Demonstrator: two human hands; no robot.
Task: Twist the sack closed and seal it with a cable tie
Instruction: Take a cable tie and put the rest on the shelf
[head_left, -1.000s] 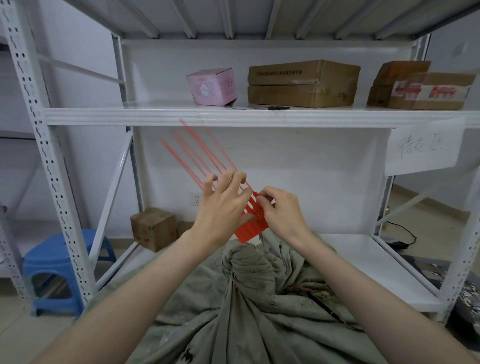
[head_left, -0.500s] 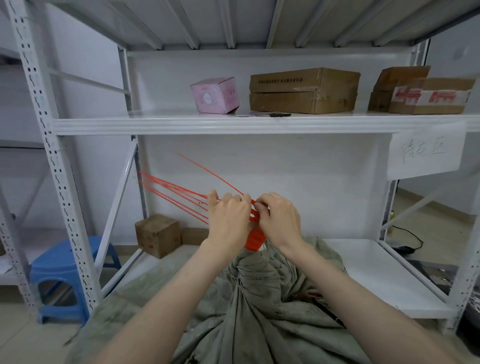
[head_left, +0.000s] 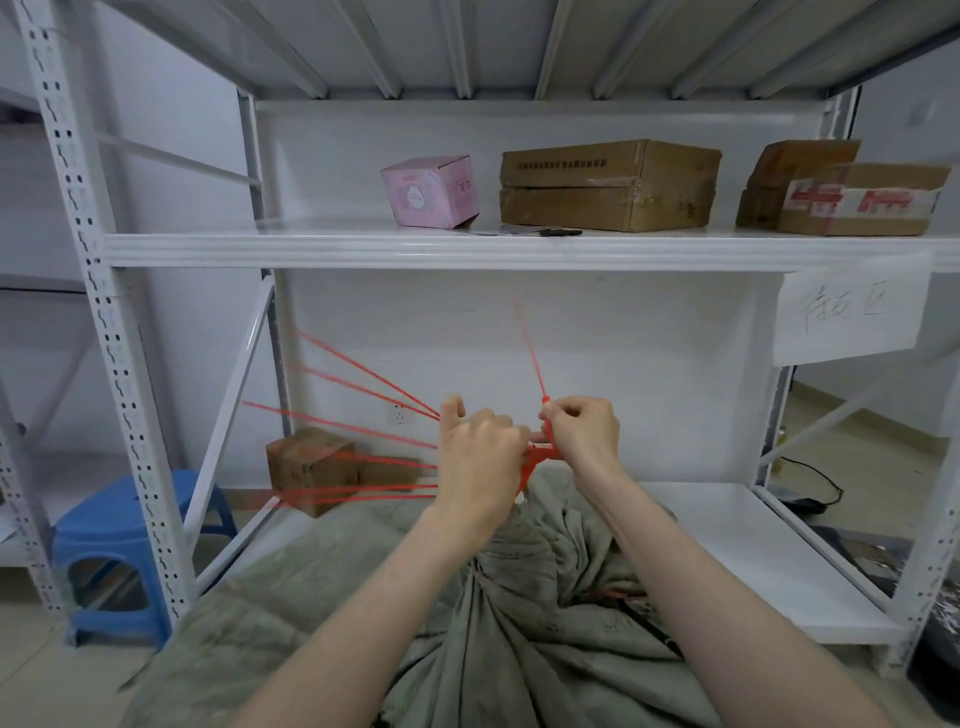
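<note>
Separating one tie from the bunch looks like the step in hand. The left hand (head_left: 480, 457) is closed around a bundle of thin red plastic cable ties (head_left: 363, 441), whose long tails fan out to the left and slightly away, towards the white metal shelf upright (head_left: 111, 332). The right hand (head_left: 584, 434) is pinched shut on a single red cable tie (head_left: 531, 353), its tail standing almost upright and leaning a little left. The two hands are close together, nearly touching, with red plastic bridging them at the heads of the ties.

The grey-green, stained fabric sack (head_left: 519, 597) lies directly below and nearer than both hands, between the forearms, resting on the low white shelf board (head_left: 727, 545). Its cloth gathers in folds towards a neck just under the hands, though the neck itself is partly hidden behind the left hand, so how tightly it is twisted cannot be told.

The single tie's long axis runs upright, roughly in line with the sack's neck. To wrap it, the tie probably has to swing down across that neck, and the right hand is already holding it.
</note>
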